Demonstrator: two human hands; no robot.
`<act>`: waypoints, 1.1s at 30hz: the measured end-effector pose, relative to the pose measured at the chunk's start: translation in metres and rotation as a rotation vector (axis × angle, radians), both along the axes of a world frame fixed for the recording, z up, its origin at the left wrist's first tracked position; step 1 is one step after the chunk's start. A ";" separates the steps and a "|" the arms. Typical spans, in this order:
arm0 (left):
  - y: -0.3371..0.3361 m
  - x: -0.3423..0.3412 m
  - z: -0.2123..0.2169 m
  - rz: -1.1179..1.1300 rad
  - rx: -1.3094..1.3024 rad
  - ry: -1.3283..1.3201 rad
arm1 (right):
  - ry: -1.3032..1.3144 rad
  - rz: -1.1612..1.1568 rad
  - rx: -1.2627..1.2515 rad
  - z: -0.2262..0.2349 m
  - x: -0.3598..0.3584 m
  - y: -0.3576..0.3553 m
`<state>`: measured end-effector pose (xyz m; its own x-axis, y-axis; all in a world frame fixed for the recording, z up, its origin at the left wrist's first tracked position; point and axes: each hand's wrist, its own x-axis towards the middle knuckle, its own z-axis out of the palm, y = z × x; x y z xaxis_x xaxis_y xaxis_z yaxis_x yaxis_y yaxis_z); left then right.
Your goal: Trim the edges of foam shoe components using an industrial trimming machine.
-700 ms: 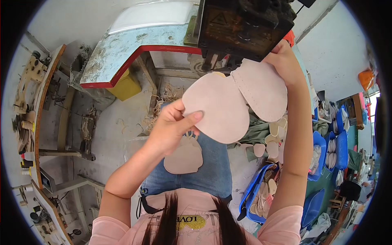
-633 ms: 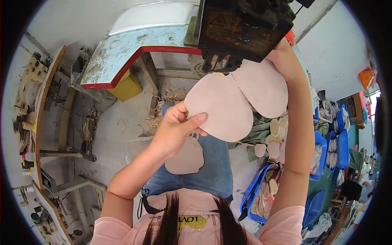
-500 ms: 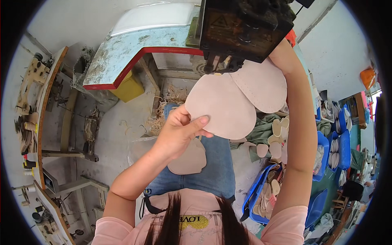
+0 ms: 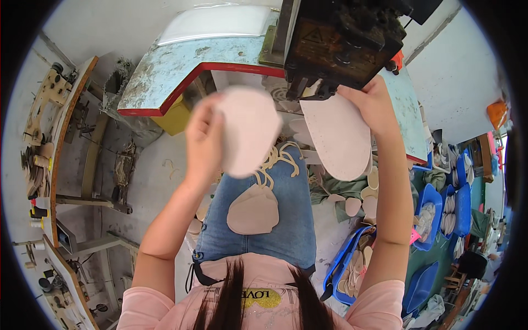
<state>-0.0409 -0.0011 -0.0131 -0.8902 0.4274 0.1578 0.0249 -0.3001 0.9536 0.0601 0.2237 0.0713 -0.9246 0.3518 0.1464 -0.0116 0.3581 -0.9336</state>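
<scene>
Right hand (image 4: 373,107) pinches pale-pink dotted oval (image 4: 337,135), lengthwise below black metal machine head (image 4: 344,41)! Left hand (image 4: 203,132) grips pale-pink plain oval (image 4: 247,132), left of it.

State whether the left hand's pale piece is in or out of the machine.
Out: the left hand holds the pale piece apart, left of the machine head.

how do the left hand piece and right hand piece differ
The left piece is blurred; the right piece is sharper. The left piece appears clear of the black machine head; the right piece overlaps it in view. The right piece shows edge dots; none show on the left piece. Both are pale and rounded.
</scene>
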 end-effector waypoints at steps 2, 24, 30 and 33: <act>-0.016 0.010 -0.053 -0.454 -0.546 0.145 | -0.001 0.006 -0.160 -0.007 0.005 -0.002; 0.009 -0.008 0.053 -0.653 -0.222 -0.160 | -0.129 0.276 -0.247 -0.092 0.034 -0.042; 0.009 0.013 0.041 -0.589 -0.106 -0.370 | -0.198 0.161 -0.273 -0.085 0.074 0.015; 0.012 0.023 0.028 -0.547 0.025 -0.365 | -0.115 -0.008 -0.245 -0.053 0.071 0.023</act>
